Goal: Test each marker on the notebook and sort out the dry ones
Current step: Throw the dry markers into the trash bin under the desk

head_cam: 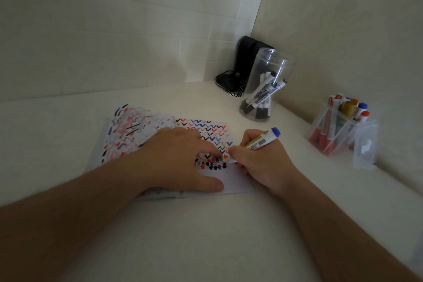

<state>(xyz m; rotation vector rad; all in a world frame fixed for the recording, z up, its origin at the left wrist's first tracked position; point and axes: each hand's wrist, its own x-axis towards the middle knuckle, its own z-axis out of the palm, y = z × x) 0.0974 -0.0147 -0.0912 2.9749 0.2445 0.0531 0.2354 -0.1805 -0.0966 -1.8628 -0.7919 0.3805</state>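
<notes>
On the white table [206,231], close to the corner of two pale walls, an open notebook [233,181] lies flat, its pages crowded with red, blue and black scribbles on the left side and neat rows of small check marks in the same colours on the right. Lower on the right page runs a band of small blots in several colours. The person's left hand [174,158] lies palm down across the middle of the notebook, fingers straight and spread a little, pressing the paper; the thumb rests near the lower edge of the page. The right hand [263,160] is curled round a marker [263,141] in a writing grip, at the right edge of the page. The marker has a white barrel with a barcode label and a blue end pointing up and to the right; its tip is hidden behind the fingers, so whether it touches the paper cannot be told. Beyond the notebook, toward the corner, stands a clear round jar [266,82] holding a few markers with black caps. Further right, against the wall, a clear square holder [338,130] is packed with markers with red, blue and gold ends. A dark object with a cable [242,64] sits in the corner behind the jar
</notes>
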